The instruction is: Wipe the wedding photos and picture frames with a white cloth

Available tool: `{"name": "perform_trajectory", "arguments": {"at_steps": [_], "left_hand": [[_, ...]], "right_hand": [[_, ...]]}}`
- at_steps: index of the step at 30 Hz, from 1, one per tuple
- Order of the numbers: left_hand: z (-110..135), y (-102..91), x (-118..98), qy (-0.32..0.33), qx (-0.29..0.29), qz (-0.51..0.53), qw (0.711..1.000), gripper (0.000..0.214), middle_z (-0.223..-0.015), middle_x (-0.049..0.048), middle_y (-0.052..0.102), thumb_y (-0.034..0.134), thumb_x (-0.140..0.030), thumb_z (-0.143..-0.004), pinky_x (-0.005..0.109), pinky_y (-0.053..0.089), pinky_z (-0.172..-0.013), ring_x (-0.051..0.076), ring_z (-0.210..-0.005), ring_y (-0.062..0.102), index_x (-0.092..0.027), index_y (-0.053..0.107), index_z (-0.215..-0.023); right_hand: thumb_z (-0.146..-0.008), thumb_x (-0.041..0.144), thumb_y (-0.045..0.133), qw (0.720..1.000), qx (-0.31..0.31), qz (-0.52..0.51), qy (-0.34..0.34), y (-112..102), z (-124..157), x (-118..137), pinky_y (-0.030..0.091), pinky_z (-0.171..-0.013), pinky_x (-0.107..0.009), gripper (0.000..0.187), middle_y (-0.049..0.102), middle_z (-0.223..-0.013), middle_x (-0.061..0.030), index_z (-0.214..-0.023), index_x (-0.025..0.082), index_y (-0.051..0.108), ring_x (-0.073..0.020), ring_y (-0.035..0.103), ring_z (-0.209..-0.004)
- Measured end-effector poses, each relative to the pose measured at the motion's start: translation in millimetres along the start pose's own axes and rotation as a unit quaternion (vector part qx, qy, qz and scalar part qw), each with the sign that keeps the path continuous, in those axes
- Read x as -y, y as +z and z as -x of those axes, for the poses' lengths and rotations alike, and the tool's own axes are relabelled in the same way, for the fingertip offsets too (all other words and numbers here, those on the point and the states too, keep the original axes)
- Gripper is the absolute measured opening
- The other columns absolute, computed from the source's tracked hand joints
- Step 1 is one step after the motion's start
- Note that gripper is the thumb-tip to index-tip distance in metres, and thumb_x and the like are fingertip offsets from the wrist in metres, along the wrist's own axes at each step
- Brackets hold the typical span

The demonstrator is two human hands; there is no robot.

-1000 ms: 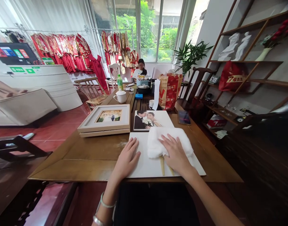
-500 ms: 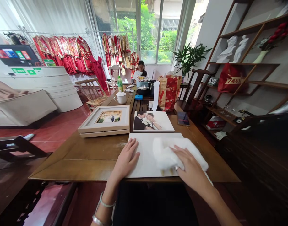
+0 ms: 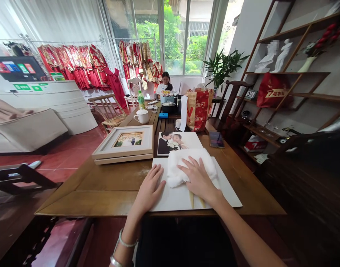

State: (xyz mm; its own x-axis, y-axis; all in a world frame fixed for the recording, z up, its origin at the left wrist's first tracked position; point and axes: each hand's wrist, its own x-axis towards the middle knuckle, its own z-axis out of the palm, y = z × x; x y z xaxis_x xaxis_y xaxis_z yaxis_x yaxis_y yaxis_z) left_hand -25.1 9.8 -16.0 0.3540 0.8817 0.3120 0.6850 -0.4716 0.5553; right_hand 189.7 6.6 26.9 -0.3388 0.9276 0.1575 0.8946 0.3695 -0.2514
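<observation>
the white cloth [image 3: 173,173] lies directly under the right hand [image 3: 199,177], on top of the white board [image 3: 228,197]. the right hand rests palm down on the cloth, fingers spread apart. the left hand [image 3: 149,186] lies flat at the board's left edge, thumb apart from the fingers. two tan strips [image 3: 191,200] show on the board, just on the near side of the right hand. beyond the right hand: a photo panel [image 3: 192,142]. beyond and left of the left hand: a framed picture [image 3: 127,141].

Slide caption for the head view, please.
Right hand on white cloth over white board, left hand on its left side.
</observation>
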Motion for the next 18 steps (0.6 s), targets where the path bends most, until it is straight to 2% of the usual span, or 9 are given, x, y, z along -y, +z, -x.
{"name": "perform_trajectory", "arguments": {"at_steps": [5, 8, 10, 12, 14, 18], "left_hand": [[0, 0.8, -3, -0.012, -0.002, 0.005, 1.000, 0.045, -0.147, 0.0098, 0.039, 0.044, -0.027, -0.089, 0.046, 0.027, -0.112, 0.025, -0.139, 0.027, -0.019, 0.047, -0.134], [0, 0.5, -5, -0.015, -0.004, 0.006, 1.000, 0.044, -0.147, 0.0095, 0.039, 0.044, -0.028, -0.090, 0.045, 0.027, -0.113, 0.025, -0.139, 0.027, -0.019, 0.048, -0.133], [0, 0.1, -6, -0.019, -0.001, 0.005, 1.000, 0.045, -0.147, 0.0102, 0.039, 0.044, -0.030, -0.090, 0.045, 0.027, -0.113, 0.025, -0.140, 0.026, -0.017, 0.048, -0.133], [0, -0.3, -6, -0.021, 0.004, 0.002, 1.000, 0.045, -0.147, 0.0109, 0.039, 0.044, -0.029, -0.090, 0.045, 0.026, -0.113, 0.025, -0.140, 0.026, -0.016, 0.047, -0.133], [0, -0.5, -5, -0.018, 0.009, 0.000, 1.000, 0.046, -0.147, 0.0111, 0.038, 0.043, -0.030, -0.090, 0.046, 0.026, -0.113, 0.025, -0.140, 0.025, -0.017, 0.046, -0.134], [-1, 0.2, -1, -0.011, 0.011, 0.004, 1.000, 0.046, -0.147, 0.0126, 0.038, 0.043, -0.028, -0.090, 0.048, 0.026, -0.112, 0.026, -0.140, 0.025, -0.016, 0.046, -0.134]], "right_hand": [[-0.057, 0.002, 0.047, 0.997, 0.026, 0.002, -0.079, -7, 56, 18, 0.007, -0.112, -0.057, 0.078, 0.042, -0.144, -0.0038, -0.131, 0.026, 0.049, -0.0283, 0.018, -0.139], [-0.053, 0.002, 0.044, 0.997, 0.028, -0.015, -0.068, -12, 85, 22, 0.009, -0.113, -0.054, 0.078, 0.045, -0.141, -0.0021, -0.127, 0.027, 0.052, -0.0258, 0.020, -0.138], [-0.053, 0.003, 0.043, 0.999, 0.017, -0.023, -0.045, -13, 90, 20, 0.012, -0.114, -0.051, 0.074, 0.048, -0.138, -0.0018, -0.123, 0.025, 0.054, -0.0247, 0.025, -0.136], [-0.056, 0.003, 0.043, 0.999, 0.006, -0.028, -0.020, -12, 80, 17, 0.015, -0.114, -0.050, 0.068, 0.051, -0.135, -0.0026, -0.119, 0.023, 0.057, -0.0249, 0.030, -0.133], [-0.059, 0.004, 0.044, 1.000, 0.003, -0.026, 0.000, -10, 59, 12, 0.017, -0.113, -0.050, 0.061, 0.052, -0.134, -0.0045, -0.116, 0.020, 0.059, -0.0263, 0.033, -0.132], [-0.067, 0.005, 0.044, 0.999, 0.031, -0.011, 0.008, -10, 3, 7, 0.017, -0.108, -0.061, 0.055, 0.044, -0.141, -0.0107, -0.119, 0.014, 0.056, -0.0320, 0.027, -0.134]]}}
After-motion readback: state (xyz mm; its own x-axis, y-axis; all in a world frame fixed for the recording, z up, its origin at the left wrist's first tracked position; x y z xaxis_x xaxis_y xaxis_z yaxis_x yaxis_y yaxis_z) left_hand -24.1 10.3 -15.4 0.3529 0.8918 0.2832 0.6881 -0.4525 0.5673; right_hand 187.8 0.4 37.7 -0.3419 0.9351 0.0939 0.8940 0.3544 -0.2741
